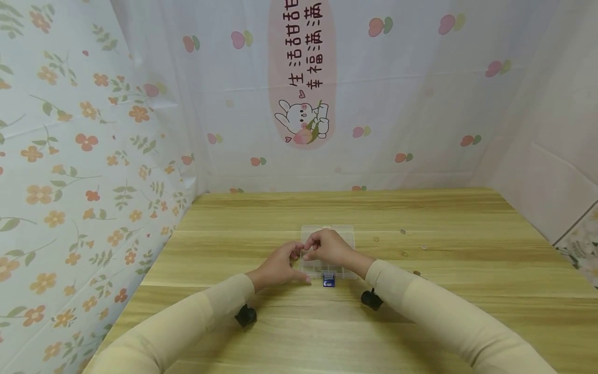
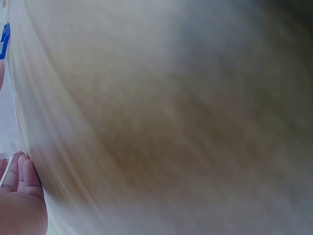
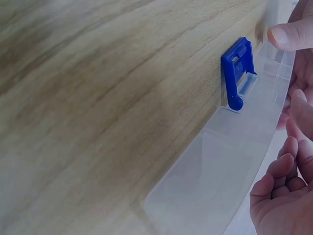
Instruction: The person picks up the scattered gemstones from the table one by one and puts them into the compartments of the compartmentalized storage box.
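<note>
A clear plastic compartment box (image 1: 348,273) sits on the table, its blue latch (image 1: 329,281) folded outward at the front. My left hand (image 1: 279,263) holds the box at its front left corner. The thumb lies along the front and the fingers bend at the left side, also at the edge of the left wrist view. Over the left part of the box hovers my right hand (image 1: 329,246), fingers curled and thumb close to the index finger. I cannot tell whether a small thing is between them. In the right wrist view, the blue latch (image 3: 237,73) hangs beside the frosted front wall (image 3: 190,171).
Right of the box several tiny pieces lie scattered on the wooden table (image 1: 444,322), among them a brownish one (image 1: 417,272) and a pale one (image 1: 423,247). Printed cloth (image 1: 397,104) hangs behind the table, and flowered cloth (image 1: 79,197) runs along the left.
</note>
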A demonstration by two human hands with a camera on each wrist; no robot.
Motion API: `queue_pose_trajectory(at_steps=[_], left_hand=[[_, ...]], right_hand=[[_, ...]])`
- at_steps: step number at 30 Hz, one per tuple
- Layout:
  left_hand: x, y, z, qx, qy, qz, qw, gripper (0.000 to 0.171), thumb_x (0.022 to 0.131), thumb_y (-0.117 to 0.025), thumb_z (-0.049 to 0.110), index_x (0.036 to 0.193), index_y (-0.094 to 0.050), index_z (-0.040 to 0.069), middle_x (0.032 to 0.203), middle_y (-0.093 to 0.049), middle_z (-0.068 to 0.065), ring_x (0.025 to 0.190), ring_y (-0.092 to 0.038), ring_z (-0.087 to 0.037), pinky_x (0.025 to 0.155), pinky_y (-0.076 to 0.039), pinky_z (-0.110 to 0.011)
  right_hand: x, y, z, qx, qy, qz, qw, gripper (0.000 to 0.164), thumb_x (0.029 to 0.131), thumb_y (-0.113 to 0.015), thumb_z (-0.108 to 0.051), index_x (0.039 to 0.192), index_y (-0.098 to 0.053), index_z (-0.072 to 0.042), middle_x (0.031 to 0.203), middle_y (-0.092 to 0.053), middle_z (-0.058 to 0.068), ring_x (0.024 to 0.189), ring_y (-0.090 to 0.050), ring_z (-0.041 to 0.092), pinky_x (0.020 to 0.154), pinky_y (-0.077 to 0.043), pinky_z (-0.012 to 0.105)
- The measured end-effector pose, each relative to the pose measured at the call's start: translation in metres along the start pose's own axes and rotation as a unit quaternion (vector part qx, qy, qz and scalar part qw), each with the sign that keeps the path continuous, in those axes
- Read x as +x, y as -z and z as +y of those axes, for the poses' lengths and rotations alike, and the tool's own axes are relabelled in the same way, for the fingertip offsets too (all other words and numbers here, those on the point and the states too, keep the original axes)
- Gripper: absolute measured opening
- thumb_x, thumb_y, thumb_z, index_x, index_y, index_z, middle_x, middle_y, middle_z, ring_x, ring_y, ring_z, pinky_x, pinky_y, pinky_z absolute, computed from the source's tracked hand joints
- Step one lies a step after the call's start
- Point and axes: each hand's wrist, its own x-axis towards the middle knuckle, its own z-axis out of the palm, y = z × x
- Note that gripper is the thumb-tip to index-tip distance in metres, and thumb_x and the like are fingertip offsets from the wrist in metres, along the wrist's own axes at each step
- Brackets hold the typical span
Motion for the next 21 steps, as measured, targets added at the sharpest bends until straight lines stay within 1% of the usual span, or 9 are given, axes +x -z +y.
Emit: queue_pose_trajectory(at_steps=[5, 9, 14, 19, 21], left_hand=[[0.000, 0.001, -0.001, -0.001, 0.006, -0.004, 1.0000, 0.079, 0.069, -0.090, 0.031, 0.134, -0.051, 0.010, 0.121, -0.054, -0.002, 0.108, -0.050, -0.020, 0.094, -0.042, -0.040], [0.000, 0.000, -0.001, -0.002, 0.009, -0.006, 0.9999, 0.080, 0.068, -0.090, 0.032, 0.134, -0.050, 0.010, 0.120, -0.054, -0.002, 0.108, -0.050, -0.020, 0.094, -0.042, -0.039], [0.000, 0.000, -0.001, -0.003, 0.011, -0.007, 0.9999, 0.081, 0.068, -0.090, 0.031, 0.134, -0.051, 0.009, 0.117, -0.054, -0.001, 0.107, -0.050, -0.019, 0.095, -0.042, -0.038], [0.001, 0.001, 0.001, -0.005, 0.011, -0.007, 0.9999, 0.081, 0.068, -0.091, 0.029, 0.134, -0.050, 0.007, 0.117, -0.054, -0.001, 0.107, -0.049, -0.020, 0.095, -0.041, -0.038], [0.000, 0.001, 0.001, -0.004, 0.016, -0.008, 0.9998, 0.081, 0.068, -0.091, 0.029, 0.135, -0.050, 0.008, 0.117, -0.053, 0.000, 0.106, -0.049, -0.019, 0.095, -0.041, -0.037]], right_hand=[[-0.003, 0.004, 0.000, 0.000, -0.002, 0.004, 1.000, 0.015, 0.079, -0.083, -0.018, 0.086, -0.071, -0.011, 0.074, -0.055, -0.001, 0.066, -0.046, 0.014, 0.060, -0.040, 0.028], [-0.007, 0.010, 0.000, 0.004, 0.000, 0.011, 1.000, 0.016, 0.079, -0.082, -0.017, 0.087, -0.071, -0.010, 0.075, -0.054, -0.001, 0.067, -0.046, 0.014, 0.060, -0.040, 0.028], [-0.010, 0.020, 0.008, 0.013, 0.006, 0.030, 0.999, 0.015, 0.079, -0.082, -0.015, 0.088, -0.072, -0.008, 0.074, -0.053, -0.001, 0.068, -0.046, 0.015, 0.060, -0.040, 0.029], [-0.014, 0.027, 0.017, 0.040, -0.009, 0.052, 0.998, 0.016, 0.079, -0.082, -0.013, 0.089, -0.072, -0.006, 0.075, -0.053, 0.000, 0.070, -0.046, 0.017, 0.061, -0.039, 0.029], [-0.017, 0.031, 0.020, 0.047, -0.011, 0.060, 0.997, 0.017, 0.079, -0.082, -0.014, 0.090, -0.071, -0.006, 0.076, -0.052, 0.000, 0.070, -0.046, 0.017, 0.060, -0.039, 0.029]])
